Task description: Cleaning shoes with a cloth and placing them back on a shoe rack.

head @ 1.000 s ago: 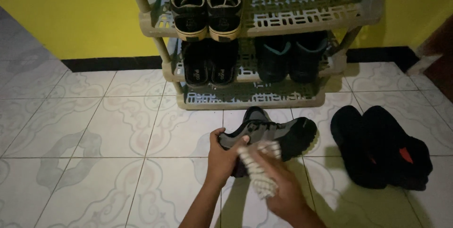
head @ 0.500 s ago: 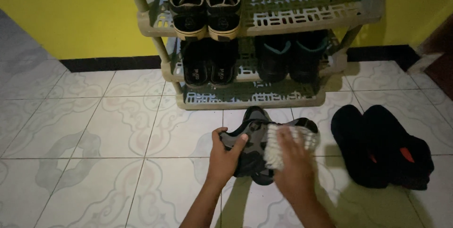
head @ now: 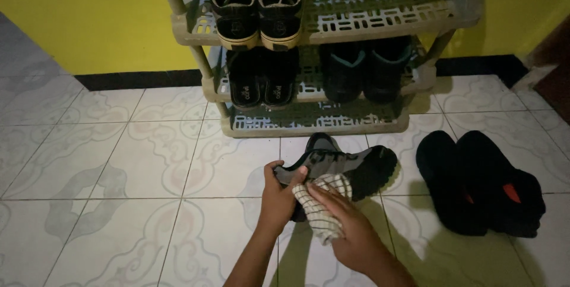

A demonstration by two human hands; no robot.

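A grey and black sports shoe [head: 350, 165] is held just above the tiled floor, lying on its side, with a second matching shoe partly hidden behind it. My left hand [head: 279, 195] grips the shoe at its heel end. My right hand [head: 347, 224] holds a white checked cloth [head: 320, 207] pressed against the side of the shoe near the heel. Both forearms come up from the bottom edge of the view.
A grey plastic shoe rack [head: 380, 17] stands against a yellow wall, with black lace-up shoes [head: 258, 2] on its upper shelf and dark shoes [head: 264, 79] below. A pair of black shoes [head: 481, 183] sits on the floor to the right. Pale patterned tiles [head: 119, 168] spread to the left.
My right hand has slid the cloth back along the shoe from its toe end toward the heel. My left hand keeps its grip on the shoe.
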